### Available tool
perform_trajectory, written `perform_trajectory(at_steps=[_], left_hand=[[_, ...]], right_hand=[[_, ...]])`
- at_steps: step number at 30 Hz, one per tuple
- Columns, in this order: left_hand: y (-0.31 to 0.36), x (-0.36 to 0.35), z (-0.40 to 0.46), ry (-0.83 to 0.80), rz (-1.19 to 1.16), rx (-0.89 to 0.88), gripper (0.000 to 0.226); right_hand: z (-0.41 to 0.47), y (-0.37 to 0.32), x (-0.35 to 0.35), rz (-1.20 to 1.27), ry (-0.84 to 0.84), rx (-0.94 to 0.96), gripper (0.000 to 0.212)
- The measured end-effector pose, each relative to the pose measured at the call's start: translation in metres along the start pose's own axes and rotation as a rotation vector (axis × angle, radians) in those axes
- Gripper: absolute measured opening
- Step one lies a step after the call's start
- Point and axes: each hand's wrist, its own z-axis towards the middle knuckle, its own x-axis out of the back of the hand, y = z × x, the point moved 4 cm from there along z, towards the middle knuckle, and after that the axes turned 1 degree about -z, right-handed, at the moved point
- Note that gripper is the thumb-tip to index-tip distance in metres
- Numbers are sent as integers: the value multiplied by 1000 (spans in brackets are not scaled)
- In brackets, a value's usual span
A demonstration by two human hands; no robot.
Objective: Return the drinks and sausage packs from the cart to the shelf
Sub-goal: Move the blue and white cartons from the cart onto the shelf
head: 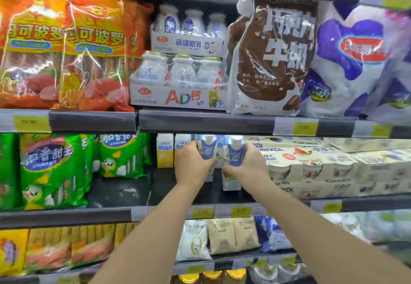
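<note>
I'm looking at a grocery shop aisle: tiered dark shelves (204,123) edged with yellow price tags (304,128), stocked with orange sausage packs (93,50), green sausage packs (51,170), multipacks of small milk bottles (178,79) and a chocolate milk bag (271,54).
</note>
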Motion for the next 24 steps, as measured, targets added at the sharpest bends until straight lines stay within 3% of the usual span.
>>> perform_trajectory(at_steps=[7, 12, 16, 24], left_hand=[[-7, -1, 6, 36, 118, -45, 38], [-21, -6, 3, -43, 204, 12, 49], [-35, -8, -2, -112, 253, 59, 48], [-35, -4, -1, -120, 259, 53, 48]], right_hand=[[11, 1, -15, -31, 31, -49, 49], [21, 3, -26, 27, 95, -84, 45], [17, 11, -32, -60, 78, -81, 55], [16, 9, -37, -138, 175, -56, 57]])
